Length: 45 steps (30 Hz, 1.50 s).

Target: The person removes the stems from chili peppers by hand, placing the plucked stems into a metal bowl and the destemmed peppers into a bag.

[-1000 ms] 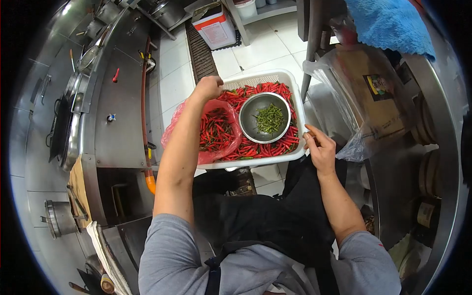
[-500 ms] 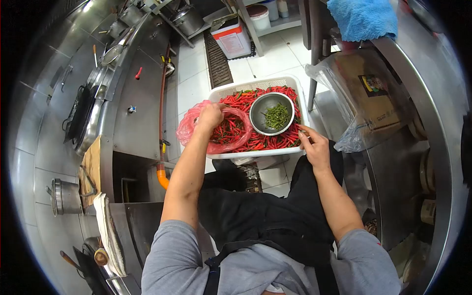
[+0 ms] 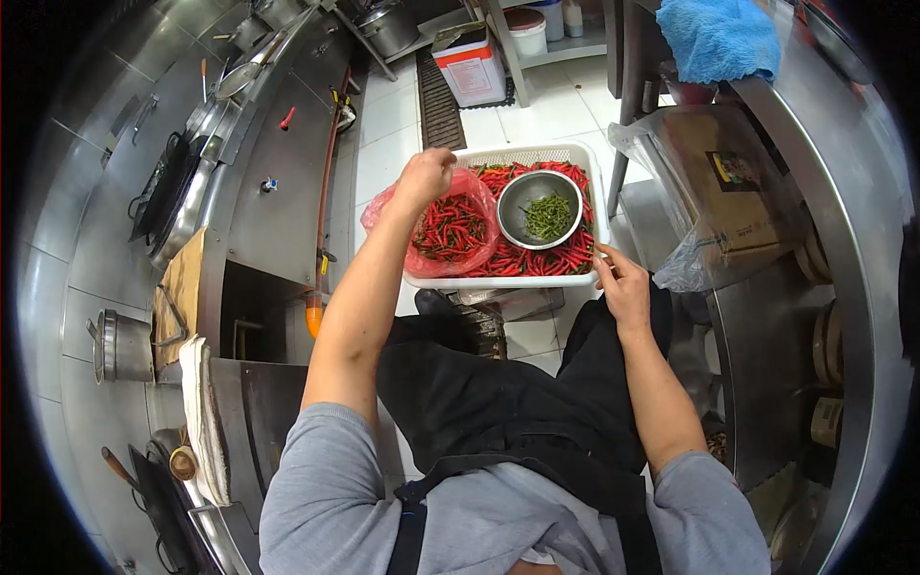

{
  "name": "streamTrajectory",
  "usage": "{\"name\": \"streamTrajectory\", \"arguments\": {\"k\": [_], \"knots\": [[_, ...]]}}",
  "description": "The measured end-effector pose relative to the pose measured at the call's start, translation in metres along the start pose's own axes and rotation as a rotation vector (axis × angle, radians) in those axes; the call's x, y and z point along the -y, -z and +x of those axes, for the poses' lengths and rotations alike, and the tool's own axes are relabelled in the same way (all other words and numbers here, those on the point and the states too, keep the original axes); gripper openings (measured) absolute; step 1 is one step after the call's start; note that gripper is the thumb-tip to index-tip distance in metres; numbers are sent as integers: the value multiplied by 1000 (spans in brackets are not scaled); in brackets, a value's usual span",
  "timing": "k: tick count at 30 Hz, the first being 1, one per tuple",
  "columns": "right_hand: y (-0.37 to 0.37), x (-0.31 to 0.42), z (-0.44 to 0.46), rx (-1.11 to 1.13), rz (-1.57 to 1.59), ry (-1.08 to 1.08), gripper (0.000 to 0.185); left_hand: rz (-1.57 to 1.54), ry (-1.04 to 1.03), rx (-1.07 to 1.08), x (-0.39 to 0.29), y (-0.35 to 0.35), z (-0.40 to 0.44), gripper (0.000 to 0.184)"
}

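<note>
A white basket [image 3: 602, 192] holds many red chilies [image 3: 517, 264]. On them, at the right, rests a steel bowl [image 3: 512, 201] with green stems [image 3: 548, 217] inside. An open pink plastic bag [image 3: 484, 196] of red chilies lies in the basket's left part. My left hand [image 3: 426, 177] is above the bag's upper edge, fingers bent together; whatever they pinch is too small to name. At the basket's right front corner is my right hand [image 3: 623, 283], thumb and forefinger close together near the rim, with any small item between them unclear.
Steel stove fronts [image 3: 278, 182] with pans run along the left. A plastic-wrapped cardboard box [image 3: 719, 182] and a blue cloth [image 3: 719, 40] are at the right. Behind the basket stand a white and red container [image 3: 471, 75] and a floor drain grate [image 3: 441, 115].
My left hand dipped from the basket's far edge to the pink bag, then rose away to the bag's upper edge. My right hand stays by the right front corner. The view has shifted.
</note>
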State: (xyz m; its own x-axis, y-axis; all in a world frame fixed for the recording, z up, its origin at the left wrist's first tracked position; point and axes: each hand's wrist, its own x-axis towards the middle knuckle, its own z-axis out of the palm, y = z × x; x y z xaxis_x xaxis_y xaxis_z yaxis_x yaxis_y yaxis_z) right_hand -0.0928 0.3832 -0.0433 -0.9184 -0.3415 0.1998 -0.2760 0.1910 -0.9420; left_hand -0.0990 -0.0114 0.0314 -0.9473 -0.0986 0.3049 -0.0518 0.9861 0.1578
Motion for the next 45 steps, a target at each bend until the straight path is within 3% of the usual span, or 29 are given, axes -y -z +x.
{"name": "streamTrajectory", "arguments": {"k": [2,4,6,7,8,9,11,18,21,28,34,36,37,40,45], "knots": [[3,6,1,34,-9,-37,27,-41,226,240,-13,6,-18,30],[1,3,2,61,-14,-58,26,94,149,345,8,-22,-41,29],[-6,-8,5,60,-60,48,26,248,240,484,0,-31,-55,31],[-8,-3,5,75,-44,10,27,263,164,433,16,-53,-61,46],[-10,1,5,83,-27,-21,27,240,224,515,-17,-26,-61,55],[-13,3,5,82,-25,-13,28,201,116,406,22,-66,-71,62],[-16,-1,5,77,-26,2,28,79,139,392,23,-72,-75,59],[-22,0,3,61,42,24,27,139,244,327,5,-51,-88,34],[-24,5,2,79,33,30,25,176,188,260,3,-48,-97,24],[-22,-1,-3,77,5,75,24,123,264,161,-9,-32,-114,20],[-18,1,-1,28,-41,73,23,-126,292,40,-10,0,-91,20],[-14,10,-7,53,-39,9,23,-417,570,90,-23,15,-82,21],[-15,4,-6,26,-111,111,23,-416,495,9,-6,-1,-78,21],[-11,-4,-5,34,-210,127,22,-933,646,3,-1,-12,-76,17],[-17,1,-3,21,-137,55,21,-1448,674,50,6,-11,-78,19]]}}
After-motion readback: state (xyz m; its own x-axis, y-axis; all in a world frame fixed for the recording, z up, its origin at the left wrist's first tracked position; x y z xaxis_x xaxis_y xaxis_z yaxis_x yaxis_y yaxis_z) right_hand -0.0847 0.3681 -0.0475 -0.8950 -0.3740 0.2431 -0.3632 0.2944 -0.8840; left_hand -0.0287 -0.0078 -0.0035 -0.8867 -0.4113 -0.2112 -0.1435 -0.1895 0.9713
